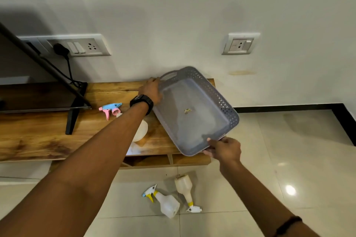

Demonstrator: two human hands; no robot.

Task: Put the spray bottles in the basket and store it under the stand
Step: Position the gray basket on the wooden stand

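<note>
Above a wooden TV stand [38,140] at centre frame, a grey basket [194,109] is gripped: left hand [152,90] clamped on its upper-left rim, right hand [225,150] on its lower edge.

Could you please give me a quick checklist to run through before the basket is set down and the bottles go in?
1. Left hand grips the basket rim: ok.
2. Right hand grips the near rim: ok.
3. Basket free of bottles: ok, only a small scrap inside.
4. Basket level: not ok, tilted.
5. Bottles located: ok, pink-trigger bottle on the stand, two yellow-trigger bottles on the floor.
6. Space under the stand clear: cannot tell.
</note>
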